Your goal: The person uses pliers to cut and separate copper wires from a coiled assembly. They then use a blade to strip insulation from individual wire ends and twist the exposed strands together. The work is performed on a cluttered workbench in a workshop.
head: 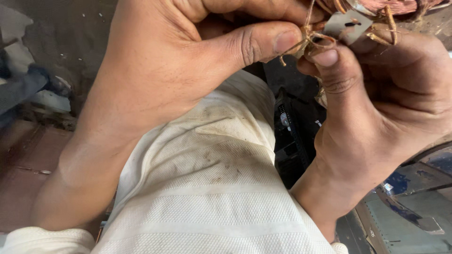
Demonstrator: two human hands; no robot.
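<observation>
copper wire strands point(310, 40) pinched between both thumbs, razor blade point(347, 26) just beside

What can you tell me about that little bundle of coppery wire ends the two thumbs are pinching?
The wire ends are thin, bare, copper-coloured strands, bent and looped into a small tangle with one stub poking down. They sit near the top of the view, pinched between the left hand thumb and the right hand thumb. They run up toward a copper winding at the edge, beside a small grey blade.
</observation>
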